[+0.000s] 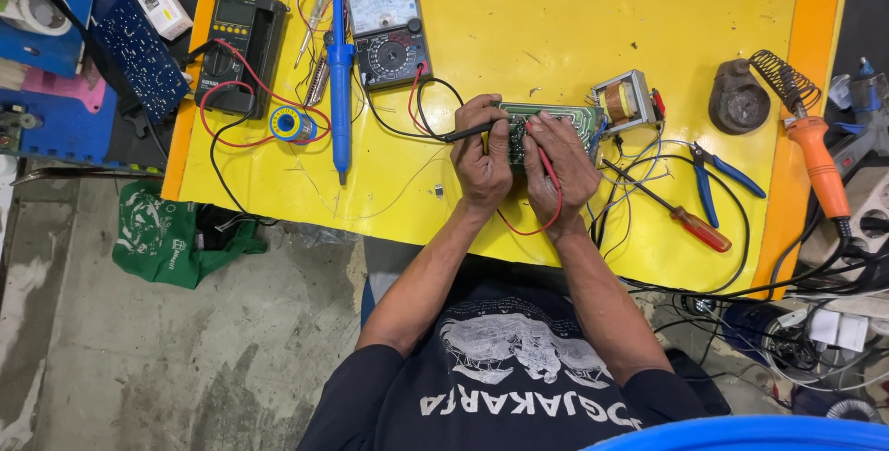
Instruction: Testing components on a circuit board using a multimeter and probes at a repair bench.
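Both hands (483, 162) (560, 166) on green circuit board (556, 118) — probes btwn fingers

Person, seen from above. Garment: one black short-sleeved T-shirt, sleeves ending above the elbows, forearms bare. Chest print: a pale grey-white drawing of stacked, tiered shapes, with a row of large pale block letters beneath it, upside down in this view. Left hand (482, 166) and right hand (562, 166): bare, no gloves; no rings or watch can be made out.
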